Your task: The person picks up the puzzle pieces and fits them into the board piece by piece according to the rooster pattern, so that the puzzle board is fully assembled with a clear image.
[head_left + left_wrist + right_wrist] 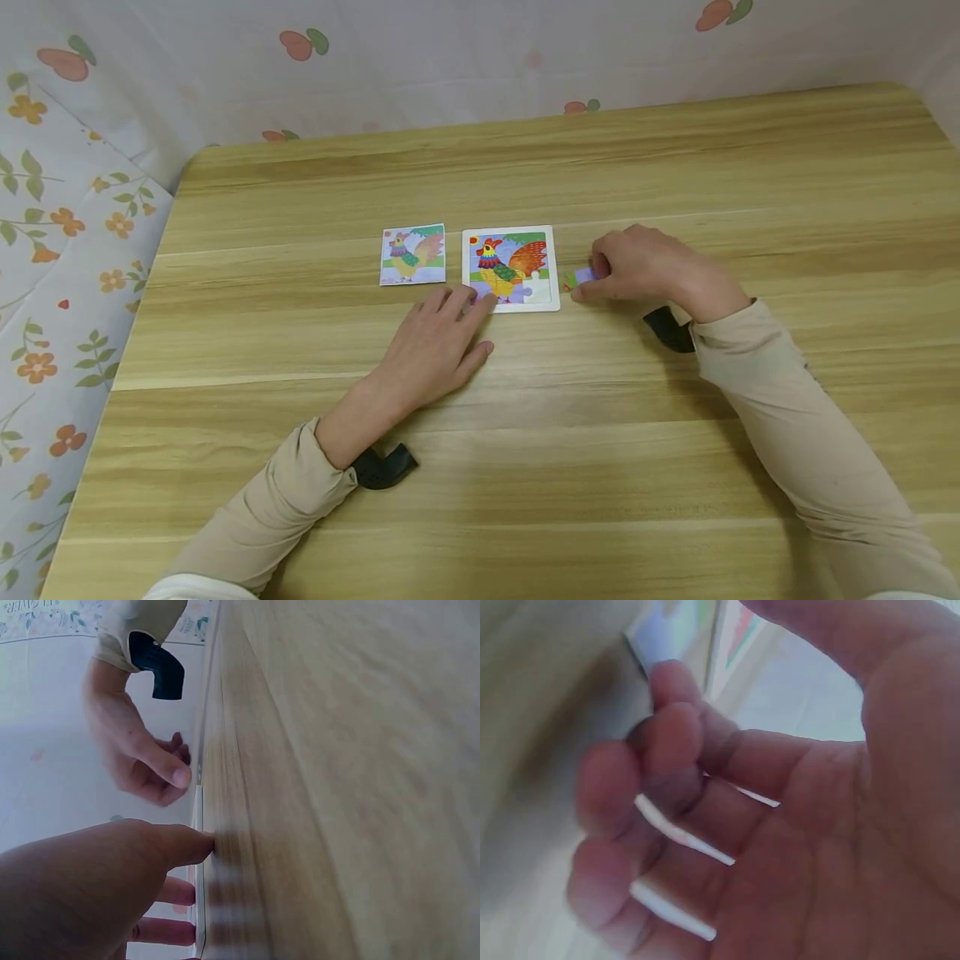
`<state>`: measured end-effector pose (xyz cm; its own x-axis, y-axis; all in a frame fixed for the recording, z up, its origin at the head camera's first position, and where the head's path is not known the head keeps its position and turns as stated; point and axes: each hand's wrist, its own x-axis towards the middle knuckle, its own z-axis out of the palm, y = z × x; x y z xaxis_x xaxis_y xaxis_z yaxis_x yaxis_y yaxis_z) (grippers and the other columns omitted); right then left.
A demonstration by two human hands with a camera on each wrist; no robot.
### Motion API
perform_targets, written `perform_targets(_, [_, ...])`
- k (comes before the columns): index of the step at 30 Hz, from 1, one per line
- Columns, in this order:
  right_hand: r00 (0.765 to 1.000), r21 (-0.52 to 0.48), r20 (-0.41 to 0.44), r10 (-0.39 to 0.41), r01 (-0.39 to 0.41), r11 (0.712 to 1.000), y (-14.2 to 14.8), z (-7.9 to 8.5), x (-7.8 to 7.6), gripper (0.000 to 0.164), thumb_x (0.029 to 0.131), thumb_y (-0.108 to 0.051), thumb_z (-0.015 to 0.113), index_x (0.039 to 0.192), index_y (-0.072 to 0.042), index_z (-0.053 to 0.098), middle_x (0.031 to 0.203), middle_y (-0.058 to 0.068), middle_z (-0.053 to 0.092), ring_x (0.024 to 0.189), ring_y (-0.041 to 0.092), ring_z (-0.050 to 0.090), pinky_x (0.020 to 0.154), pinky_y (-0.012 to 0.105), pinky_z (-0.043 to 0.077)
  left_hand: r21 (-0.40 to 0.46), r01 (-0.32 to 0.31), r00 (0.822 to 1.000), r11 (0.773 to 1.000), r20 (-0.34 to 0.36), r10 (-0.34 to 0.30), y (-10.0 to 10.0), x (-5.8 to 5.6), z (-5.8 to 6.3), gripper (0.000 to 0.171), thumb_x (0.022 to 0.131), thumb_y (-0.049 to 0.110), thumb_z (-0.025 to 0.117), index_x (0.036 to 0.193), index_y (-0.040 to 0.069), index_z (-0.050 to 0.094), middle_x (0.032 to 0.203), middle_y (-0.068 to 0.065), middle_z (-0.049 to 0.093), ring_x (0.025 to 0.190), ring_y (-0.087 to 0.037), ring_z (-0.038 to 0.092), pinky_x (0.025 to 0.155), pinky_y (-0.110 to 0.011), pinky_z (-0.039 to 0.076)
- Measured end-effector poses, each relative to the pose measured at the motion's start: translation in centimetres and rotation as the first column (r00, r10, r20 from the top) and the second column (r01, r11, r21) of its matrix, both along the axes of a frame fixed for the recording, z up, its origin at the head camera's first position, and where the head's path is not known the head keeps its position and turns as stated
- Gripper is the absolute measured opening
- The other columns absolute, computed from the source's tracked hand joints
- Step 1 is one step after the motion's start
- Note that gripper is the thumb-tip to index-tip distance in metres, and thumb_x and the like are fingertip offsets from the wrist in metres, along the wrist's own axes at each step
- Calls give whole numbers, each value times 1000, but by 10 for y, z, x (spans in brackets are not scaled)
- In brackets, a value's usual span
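Note:
A white-framed rooster jigsaw puzzle (556, 287) lies flat on the table, with a bare white gap (536, 291) at its lower right. My left hand (431, 346) rests its fingertips on the frame's lower left corner, fingers fairly straight and holding nothing. To the right of the frame, my right hand (641, 265) pinches a green and lilac puzzle piece (581, 277) between thumb and index finger, just above or on the tabletop. In the right wrist view, the other fingers (604, 881) curl toward the palm, and the puzzle piece (658, 637) shows beyond the index fingertip.
Left of the puzzle lies a paler rooster picture card (412, 255). Black curved mounts (385, 467) stick out at both wrists. The wooden table (570, 467) meets a patterned curtain (465, 67) at its far edge and another at the left.

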<state>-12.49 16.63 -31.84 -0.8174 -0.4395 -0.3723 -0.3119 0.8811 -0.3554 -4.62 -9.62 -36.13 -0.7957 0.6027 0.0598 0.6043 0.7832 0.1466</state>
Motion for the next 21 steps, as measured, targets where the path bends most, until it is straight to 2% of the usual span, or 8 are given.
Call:
perform_targets(5, [995, -99, -59, 82, -87, 991, -1, 2, -1, 27, 78, -12, 73, 100, -4, 60, 93, 9, 55, 83, 25, 51, 75, 40, 41, 2, 2, 1000, 1000, -9, -2, 0, 0, -1, 47, 92, 32, 54, 133, 9, 49, 120, -12, 49, 108, -30, 44, 81, -43, 44])
perform_targets(8, [991, -108, -56, 124, -129, 986, -3, -1, -2, 26, 76, -6, 73, 99, -5, 61, 91, 9, 54, 81, 24, 50, 74, 40, 41, 3, 3, 1000, 1000, -10, -3, 0, 0, 0, 47, 92, 32, 54, 133, 9, 49, 120, -12, 49, 108, -30, 43, 81, -43, 44])
perform_targets(11, [991, -100, -56, 119, -124, 987, -4, -4, -3, 22, 77, -8, 73, 94, -4, 60, 85, 8, 54, 78, 23, 49, 71, 38, 41, 6, 3, 1000, 1000, -10, -3, 0, 0, 0, 47, 92, 32, 54, 132, 9, 49, 120, -12, 49, 107, -29, 43, 80, -43, 44])
perform_targets(15, [997, -63, -54, 51, -55, 997, -4, -5, -2, 18, 82, -18, 70, 86, -4, 59, 77, 6, 56, 71, 21, 49, 64, 35, 40, 3, 3, 1000, 1000, -8, -3, 0, 0, 0, 47, 92, 33, 54, 133, 9, 49, 120, -12, 49, 108, -30, 43, 80, -43, 44])
perform_targets(18, [999, -35, -53, 4, -6, 999, -3, -3, 0, 24, 86, -28, 65, 79, -5, 62, 69, 4, 55, 64, 19, 47, 57, 32, 37, -2, 0, 1000, 1000, -2, 0, 0, 0, 0, 47, 92, 33, 54, 133, 9, 49, 121, -12, 49, 108, -30, 43, 81, -44, 44])
perform_targets(21, [998, -42, -67, 2, -5, 999, -2, 1, 1, 25, 87, -30, 65, 80, -5, 64, 67, 3, 56, 63, 19, 48, 57, 32, 38, -5, -1, 1000, 1000, -1, 1, 0, 0, -1, 48, 92, 33, 54, 133, 10, 49, 122, -12, 49, 109, -30, 43, 81, -44, 44])
